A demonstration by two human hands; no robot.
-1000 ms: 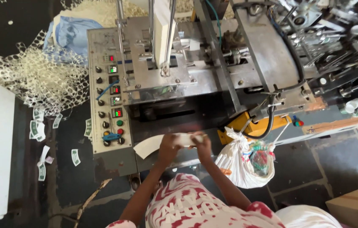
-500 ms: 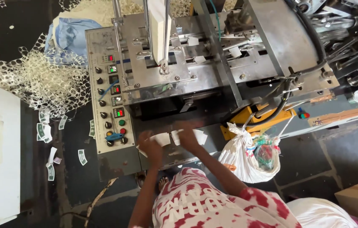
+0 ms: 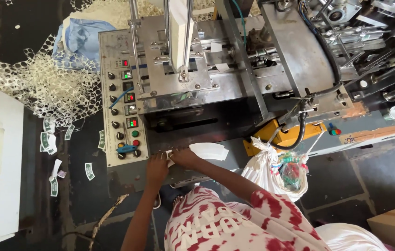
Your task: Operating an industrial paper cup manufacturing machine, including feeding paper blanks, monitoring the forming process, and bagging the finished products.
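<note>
**A:** What sits at the centre of the frame?

**B:** A stack of curved white paper blanks point(image 3: 207, 151), lying on the dark lower ledge of the metal forming machine point(image 3: 234, 88), just below its control panel point(image 3: 124, 116). The right hand point(image 3: 184, 158) is closed on the near end of the stack, fingers curled over it. The left hand point(image 3: 157, 168) rests just beside it against the foot of the panel, fingers bent; whether it pinches any paper I cannot tell.

**A:** Which step does that look like?

**B:** By my reading, squaring up the blanks before they go to the machine. The next move seems to call for a firm two-handed grip so the stack stays aligned, then a lift clear of the ledge.

**A:** What hems the hands in?

**B:** The panel's knobs and a blue lever stand directly above the left hand. A yellow bracket point(image 3: 283, 137) and a black corrugated hose point(image 3: 307, 116) lie to the right, with a knotted white plastic bag point(image 3: 276, 172) hanging beneath them, near the right forearm.

**A:** And open room?

**B:** Mostly back toward the person's body, and along the ledge between panel and bracket. To the left, the dark floor carries punched paper webbing point(image 3: 34, 88) and scattered printed scraps point(image 3: 51, 142).
</note>
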